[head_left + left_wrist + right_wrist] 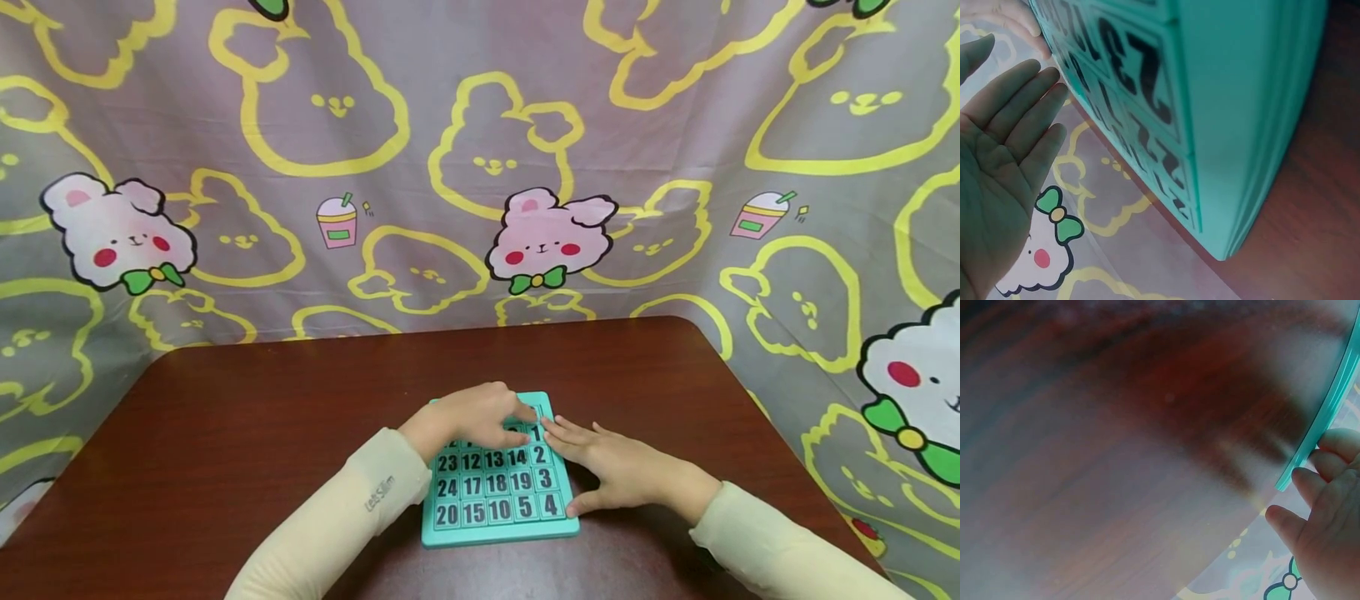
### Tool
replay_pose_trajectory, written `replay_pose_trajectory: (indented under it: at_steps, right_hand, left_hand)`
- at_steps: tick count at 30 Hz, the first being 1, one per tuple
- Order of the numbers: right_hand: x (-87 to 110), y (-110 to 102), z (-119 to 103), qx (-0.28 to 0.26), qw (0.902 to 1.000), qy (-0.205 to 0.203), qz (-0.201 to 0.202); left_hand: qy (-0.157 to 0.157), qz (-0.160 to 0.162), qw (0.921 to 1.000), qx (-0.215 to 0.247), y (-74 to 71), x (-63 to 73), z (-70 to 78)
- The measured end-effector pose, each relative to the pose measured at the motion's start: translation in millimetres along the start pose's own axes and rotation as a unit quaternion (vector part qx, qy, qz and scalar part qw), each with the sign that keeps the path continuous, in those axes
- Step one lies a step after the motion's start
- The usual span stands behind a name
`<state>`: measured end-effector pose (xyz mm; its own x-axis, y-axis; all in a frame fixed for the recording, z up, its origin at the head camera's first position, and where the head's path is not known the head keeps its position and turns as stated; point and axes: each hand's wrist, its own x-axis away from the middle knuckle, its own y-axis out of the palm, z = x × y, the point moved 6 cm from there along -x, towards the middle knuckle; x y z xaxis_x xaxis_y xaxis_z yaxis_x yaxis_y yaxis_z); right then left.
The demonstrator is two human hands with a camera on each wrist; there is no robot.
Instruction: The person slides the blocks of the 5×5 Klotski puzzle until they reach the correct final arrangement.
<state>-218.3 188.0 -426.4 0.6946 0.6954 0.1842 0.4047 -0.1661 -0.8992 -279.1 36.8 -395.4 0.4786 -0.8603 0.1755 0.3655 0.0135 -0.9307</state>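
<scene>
A turquoise number slide puzzle (498,538) lies flat on the table, its square tiles marked with black numbers. My left hand (480,415) reaches over its upper rows, hiding several tiles there. The left index fingertip is at the top right of the puzzle, just above the tile marked 1 (536,433). In the left wrist view, the left hand (1007,137) shows its palm with the fingers extended. Along the puzzle's right side rests my right hand (626,471), fingers at the upper edge and thumb by the lower right corner near the tile marked 4 (551,505).
The dark brown wooden table (262,433) extends around the puzzle on all sides. Behind it and at both sides hangs a grey-pink cloth (420,200) printed with yellow outlines and cartoon rabbits.
</scene>
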Motion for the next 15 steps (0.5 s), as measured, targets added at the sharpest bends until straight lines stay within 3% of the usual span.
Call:
replay_pose_trajectory:
  at_steps: [15]
  right_hand:
    - [0.6,-0.6,-1.4,0.001,1.0000,0.003,-0.002]
  left_hand:
    - [-0.020,-0.005,0.9998,0.005,3.8,6.1,-4.3]
